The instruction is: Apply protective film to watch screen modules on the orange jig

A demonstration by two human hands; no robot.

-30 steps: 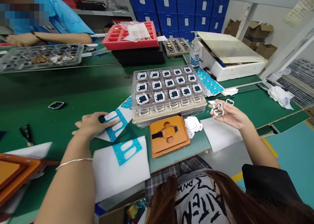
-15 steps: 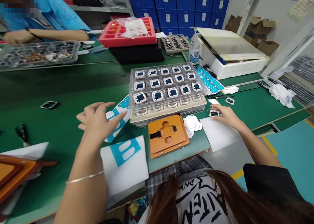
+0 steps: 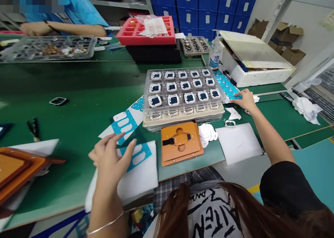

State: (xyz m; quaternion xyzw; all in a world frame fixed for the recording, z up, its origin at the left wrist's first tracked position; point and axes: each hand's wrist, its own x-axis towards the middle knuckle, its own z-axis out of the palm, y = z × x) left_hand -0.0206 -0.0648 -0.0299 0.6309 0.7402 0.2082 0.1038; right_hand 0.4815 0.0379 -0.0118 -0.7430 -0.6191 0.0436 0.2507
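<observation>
"Tray [image 3: 181, 106] at twelve o'clock, taking the orange fixture [image 3: 182, 143] as the middle of my dial. It's clear plastic, stacked on others, with three rows of five white frames [image 3: 173, 99] sitting in it."

"And your right hand?"

"My right hand [image 3: 244, 99] is out at two o'clock, fingertips bunched at the near end of a blue sticker sheet [image 3: 227, 86]. That sheet lies just beside the tray, at one o'clock. Whether I'm pinching a sticker there, I can't tell."

"The left one?"

"My left hand [image 3: 113, 154] is at about nine, thumb and fingers spread, nothing held between them. It's in front of a white pad [image 3: 139, 186] at eight o'clock and hides part of the cut-out blue sheet [image 3: 148, 152] lying there. I can't tell if my fingertips touch it. A second cut-out sheet [image 3: 130, 120] lies on the green worktop [image 3: 65, 133] between nine and ten, its far end by the tray."

"What's loose on your right?"

"A lone frame [image 3: 230, 123] at two o'clock, by the far edge of another pad [image 3: 239, 144], which is at three. White scraps [image 3: 233, 113] lie just beyond that frame. Between pad and fixture there's a pile of thin white pieces [image 3: 208, 133]."
</observation>
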